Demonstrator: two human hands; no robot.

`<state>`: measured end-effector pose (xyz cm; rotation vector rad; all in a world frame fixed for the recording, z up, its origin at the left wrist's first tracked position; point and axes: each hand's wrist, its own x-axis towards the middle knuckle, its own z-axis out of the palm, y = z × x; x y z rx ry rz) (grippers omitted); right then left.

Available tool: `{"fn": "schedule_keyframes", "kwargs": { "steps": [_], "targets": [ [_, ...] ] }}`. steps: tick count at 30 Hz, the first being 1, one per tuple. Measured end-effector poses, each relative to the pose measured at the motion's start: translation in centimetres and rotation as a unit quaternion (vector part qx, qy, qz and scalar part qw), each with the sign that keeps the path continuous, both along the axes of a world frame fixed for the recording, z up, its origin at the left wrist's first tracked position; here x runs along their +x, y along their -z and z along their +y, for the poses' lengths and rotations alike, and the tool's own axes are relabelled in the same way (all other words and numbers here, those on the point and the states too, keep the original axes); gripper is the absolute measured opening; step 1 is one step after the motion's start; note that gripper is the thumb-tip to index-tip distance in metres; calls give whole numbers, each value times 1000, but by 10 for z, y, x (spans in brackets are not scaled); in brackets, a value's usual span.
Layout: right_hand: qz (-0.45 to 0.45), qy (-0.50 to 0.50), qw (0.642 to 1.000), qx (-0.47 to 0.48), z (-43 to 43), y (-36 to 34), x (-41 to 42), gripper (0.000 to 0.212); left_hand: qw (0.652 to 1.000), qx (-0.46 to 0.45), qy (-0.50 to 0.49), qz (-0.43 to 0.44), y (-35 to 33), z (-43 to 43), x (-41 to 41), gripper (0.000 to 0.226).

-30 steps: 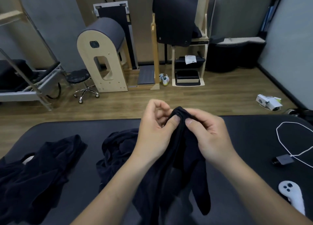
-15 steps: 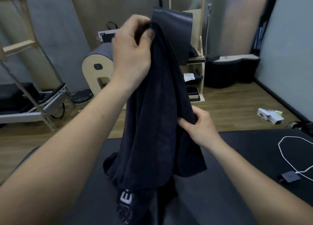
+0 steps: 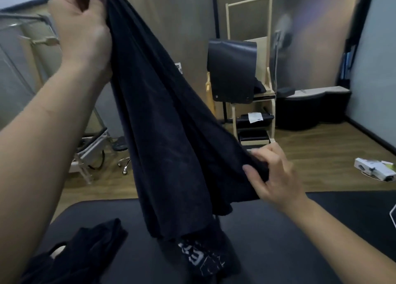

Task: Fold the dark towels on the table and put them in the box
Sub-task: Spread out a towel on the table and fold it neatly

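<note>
A dark towel (image 3: 171, 146) hangs stretched in the air between both hands, above the black table (image 3: 267, 236). My left hand (image 3: 79, 29) grips its top corner high at the upper left. My right hand (image 3: 274, 174) pinches the towel's edge lower, at mid right. The towel's bottom end, with white lettering, trails down to the table. A second crumpled dark towel (image 3: 81, 253) lies on the table at the lower left. No box is visible.
A white cable (image 3: 392, 216) shows at the table's right edge. Beyond the table is a wooden floor with a white carton (image 3: 374, 171), a wooden rack with a dark pad (image 3: 233, 71), a rolling stool (image 3: 122, 148) and a metal frame at left.
My left hand has lifted the towel corner up and to the left, out of the bundle. My right hand has slid along the edge to the right, spreading the towel. The view tilted upward.
</note>
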<state>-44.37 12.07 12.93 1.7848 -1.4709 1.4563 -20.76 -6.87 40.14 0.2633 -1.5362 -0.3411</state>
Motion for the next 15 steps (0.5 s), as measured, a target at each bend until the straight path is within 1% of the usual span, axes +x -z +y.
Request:
{"fn": "schedule_keyframes", "kwargs": {
  "steps": [1, 2, 3, 5, 6, 7, 8, 9, 10, 11, 12, 13, 14, 15],
  "targets": [
    [41, 24, 998, -28, -6, -4, -2, 28, 1000, -13, -1, 8, -6, 2, 0, 8],
    [49, 57, 997, -28, -14, -10, -9, 21, 1000, -22, -2, 16, -11, 5, 0, 9],
    [15, 111, 994, 4, -22, -19, -15, 16, 999, -29, -2, 16, -14, 10, -1, 9],
    [-94, 227, 967, 71, -33, -37, -25, 16, 999, -42, -20, -25, -15, 18, -5, 8],
    [-125, 255, 957, 57, -35, -46, -22, 18, 997, -52, -35, -55, -13, 23, -9, 7],
    [-118, 245, 962, 8, -35, -55, -8, 17, 994, -54, -38, -81, -8, 26, -12, 8],
    [-91, 188, 977, -42, -32, -65, 13, 14, 993, -52, -28, -105, -3, 29, -17, 11],
    [-82, 91, 991, -59, -30, -75, 38, 15, 991, -49, -15, -125, 4, 34, -23, 14],
    [-105, -28, 993, -33, -27, -83, 62, 21, 988, -43, -3, -146, 11, 40, -30, 15],
    [-171, -137, 975, 29, -25, -90, 80, 27, 985, -35, 8, -169, 20, 44, -36, 17],
    [-256, -222, 936, 94, -23, -92, 94, 31, 981, -31, 12, -191, 29, 46, -41, 18],
    [-317, -271, 898, 139, -23, -89, 101, 32, 978, -33, 3, -208, 37, 47, -44, 19],
    [-355, -296, 871, 166, -20, -88, 103, 32, 975, -43, -14, -220, 44, 47, -43, 21],
    [-361, -302, 866, 168, -15, -85, 101, 30, 972, -52, -28, -229, 50, 44, -39, 20]
  ]
}}
